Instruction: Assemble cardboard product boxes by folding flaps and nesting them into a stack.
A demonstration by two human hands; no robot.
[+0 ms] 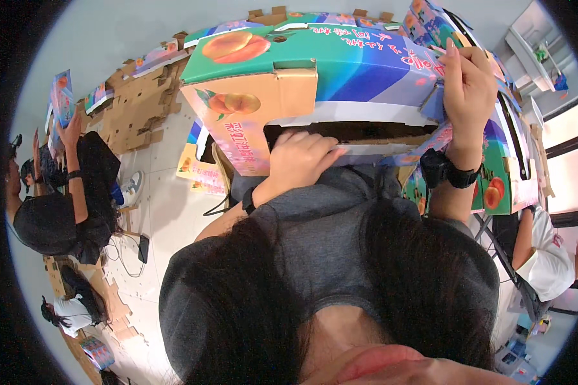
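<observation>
Green-and-blue printed cardboard fruit box [340,64], partly folded, held up close before the chest. Left hand [302,157] pressed into the dark opening under a white inner flap, fingers together. Right hand [469,83] gripping the box's right edge, fingers clamped on cardboard.

Packing workroom: I stand among printed fruit cartons [340,64], flat cardboard stacks [135,106] on the floor, co-workers [64,205] folding boxes.
</observation>
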